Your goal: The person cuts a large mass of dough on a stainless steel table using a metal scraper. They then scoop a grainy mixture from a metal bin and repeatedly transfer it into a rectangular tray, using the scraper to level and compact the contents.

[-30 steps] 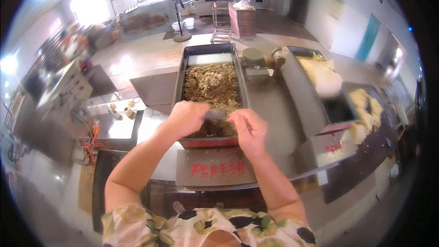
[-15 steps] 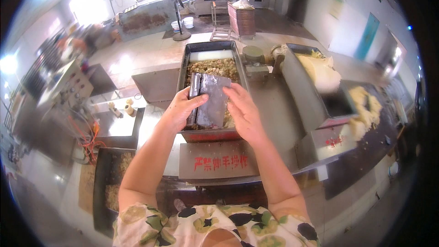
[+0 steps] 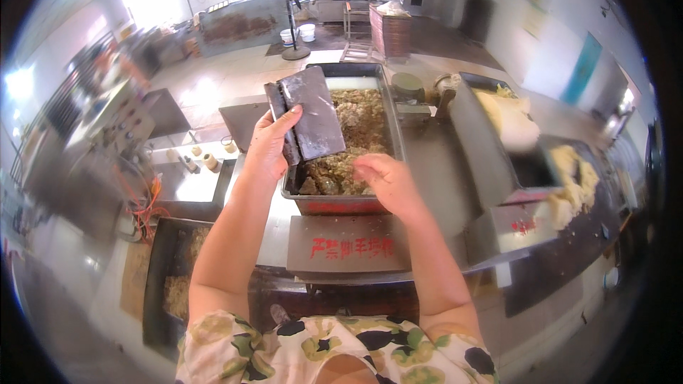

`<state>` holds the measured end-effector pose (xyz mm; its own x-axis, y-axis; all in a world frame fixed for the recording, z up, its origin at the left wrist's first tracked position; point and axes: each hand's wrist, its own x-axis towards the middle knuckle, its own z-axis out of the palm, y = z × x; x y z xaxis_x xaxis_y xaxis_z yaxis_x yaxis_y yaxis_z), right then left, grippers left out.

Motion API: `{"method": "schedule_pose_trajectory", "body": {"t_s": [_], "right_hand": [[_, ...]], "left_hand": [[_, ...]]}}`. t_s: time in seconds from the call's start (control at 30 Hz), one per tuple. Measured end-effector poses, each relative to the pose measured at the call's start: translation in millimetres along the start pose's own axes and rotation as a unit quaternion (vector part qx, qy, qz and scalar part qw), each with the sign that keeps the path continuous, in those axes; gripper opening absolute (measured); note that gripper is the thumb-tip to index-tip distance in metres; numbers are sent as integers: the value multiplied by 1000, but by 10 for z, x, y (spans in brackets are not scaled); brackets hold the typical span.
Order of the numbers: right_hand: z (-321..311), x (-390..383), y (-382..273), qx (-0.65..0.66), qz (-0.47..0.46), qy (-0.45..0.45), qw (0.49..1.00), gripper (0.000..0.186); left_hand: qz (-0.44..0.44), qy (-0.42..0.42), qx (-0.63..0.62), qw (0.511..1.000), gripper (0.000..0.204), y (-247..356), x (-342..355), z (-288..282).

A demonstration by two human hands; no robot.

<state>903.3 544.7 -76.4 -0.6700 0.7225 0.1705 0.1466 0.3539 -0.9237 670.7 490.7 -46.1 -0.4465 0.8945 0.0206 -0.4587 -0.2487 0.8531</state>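
My left hand [image 3: 272,135] grips a dark metal scraper [image 3: 313,114] with a rolled edge at its left side, raised and tilted over the left part of a long dark tub [image 3: 393,121]. Inside the tub is a crumbly brown-and-pale chopped mixture [image 3: 359,121], with a white strip at the far end. Close above the mixture's near right, my right hand [image 3: 380,178] has its fingers curled together; whatever they may hold is too small to make out. The scraper hides part of the tub's left side.
A metal hopper [image 3: 473,156] with pale dough [image 3: 501,117] stands on the right, more dough [image 3: 573,178] beside it. On the left are a control box [image 3: 131,128], orange cables [image 3: 146,210] and a lower tray [image 3: 160,263] of crumbly material. A standing fan [image 3: 295,52] is beyond the machine.
The scraper has risen and moved forward and left in my left hand. My right hand has come away from it and down toward the mixture at the tub's near right.
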Motion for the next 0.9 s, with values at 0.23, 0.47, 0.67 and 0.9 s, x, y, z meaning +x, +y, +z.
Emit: {"method": "schedule_pose_trajectory", "body": {"t_s": [0.23, 0.47, 0.67, 0.9], "right_hand": [[145, 73, 86, -180, -180, 79, 964, 17], [344, 2, 13, -107, -102, 103, 984, 9], [460, -31, -67, -144, -68, 50, 986, 9], [611, -44, -41, -191, -78, 56, 977, 12]], "left_hand": [[49, 162, -65, 983, 30, 120, -103, -957], [-79, 338, 76, 935, 25, -751, -621, -2328], [-197, 345, 104, 912, 38, -1177, -1157, -2338], [-179, 197, 142, 953, 62, -1549, -976, -2615]]}}
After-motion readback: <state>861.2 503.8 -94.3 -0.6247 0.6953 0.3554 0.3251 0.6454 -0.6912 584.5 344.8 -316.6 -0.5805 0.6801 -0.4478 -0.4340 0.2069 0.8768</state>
